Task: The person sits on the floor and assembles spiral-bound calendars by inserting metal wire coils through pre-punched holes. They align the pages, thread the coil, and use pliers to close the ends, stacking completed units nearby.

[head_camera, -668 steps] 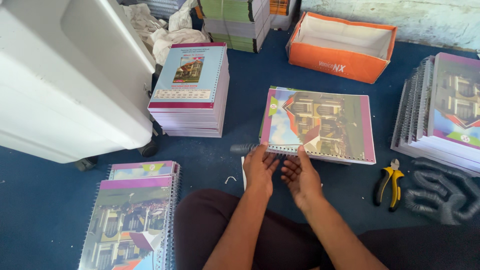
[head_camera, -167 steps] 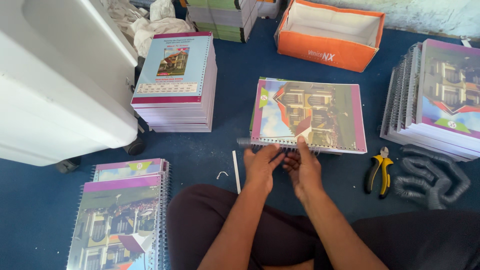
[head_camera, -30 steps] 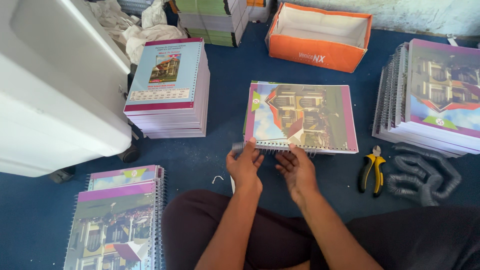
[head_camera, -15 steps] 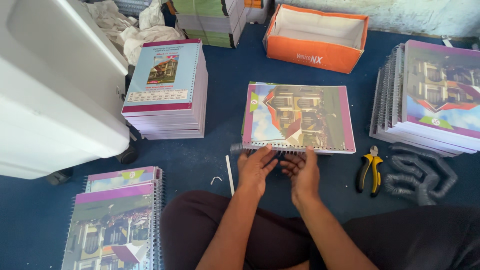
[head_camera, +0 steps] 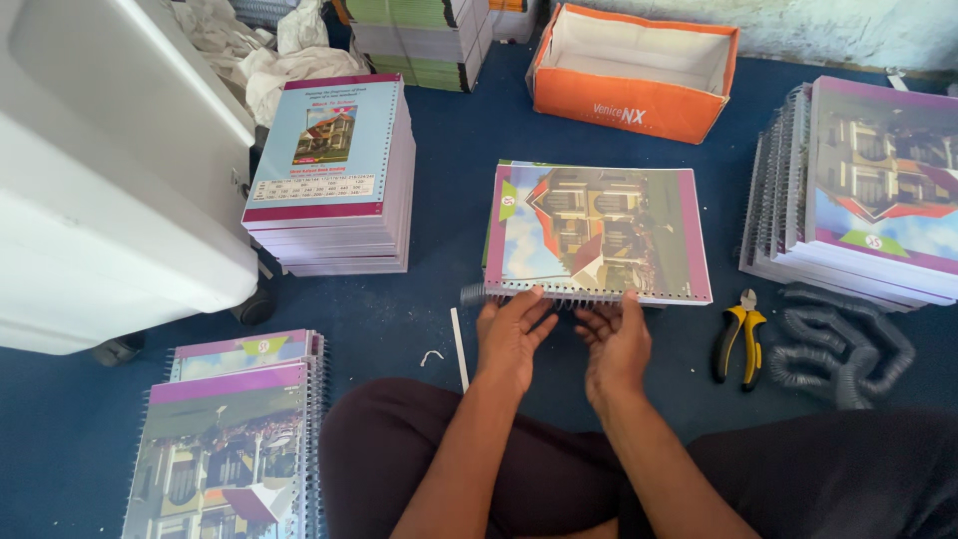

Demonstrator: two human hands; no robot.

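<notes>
The person is sitting on a blue floor [head_camera: 439, 200] with both hands resting at the near edge of a notebook [head_camera: 599, 232] that is lying flat just ahead of their legs. The notebook is showing a colourful cover with a house picture and a purple border. Along its near edge a metal spiral coil [head_camera: 489, 292] is running through the punched holes, its free end sticking out past the left corner.

The left hand [head_camera: 511, 334] is lying palm down with its fingers spread loosely, the fingertips touching the coil near the left part of the edge. The right hand [head_camera: 616, 342] is sitting just beside it, fingers curled a little and touching the same edge further right. Neither hand is closing around anything; they seem to be pressing or rolling the coil, though the contact is too small to read exactly.

Yellow-handled pliers [head_camera: 736, 339] are lying on the floor right of the right hand, near a heap of grey coils [head_camera: 833, 344]. A thin white strip [head_camera: 459, 346] is lying left of the left hand. A stack of bound notebooks [head_camera: 868, 190] is standing at the far right, another tall stack [head_camera: 334, 175] at the left, and more spiral-bound ones [head_camera: 235, 439] near the person's left knee. An orange box [head_camera: 634, 70] is sitting open beyond the notebook.
</notes>
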